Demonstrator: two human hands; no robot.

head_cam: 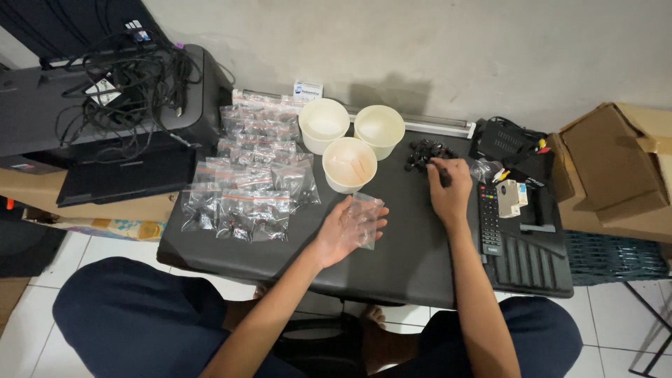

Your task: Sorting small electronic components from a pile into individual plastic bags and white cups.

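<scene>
Head view: looking down on a dark table [406, 259], person seated at its near edge, both forearms over it.
L hand [344, 227]: palm up, mid-table twd near edge, fingers [371, 222] loosely curled under a small clear zip bag [367, 218]; bag rests on the fingers, its contents can't be told.
R hand [448, 185]: palm down, R of centre, fingers [437, 166] pinched on a small black piece at the edge of the pile; exact grip hard to see.
Black parts [424, 154]: loose pile of small black pieces, twd far edge, just beside R fingertips.
Cups [350, 162]: 3 cream paper cups clustered at far-centre, 2 along the far edge, 1 nearer; the nearer one shows faint marks inside, the others look pale w/ nothing clear in them.
Filled bags [245, 182]: many small clear zip bags w/ red strip, dark bits in each, laid in overlapping rows over the table's L half, far edge to near-L corner.
Remote [488, 217]: black, lying lengthwise nr the R edge, just beside R wrist.
R-edge clutter: small white box [514, 196] and a black set-top unit w/ cables [507, 143] at far-R corner.
Open room: bare strip of table betw. the hands and along the near edge; L half and far edge crowded.
Off table: printer w/ tangled cables [119, 91] L, cardboard boxes [616, 168] R.
</scene>
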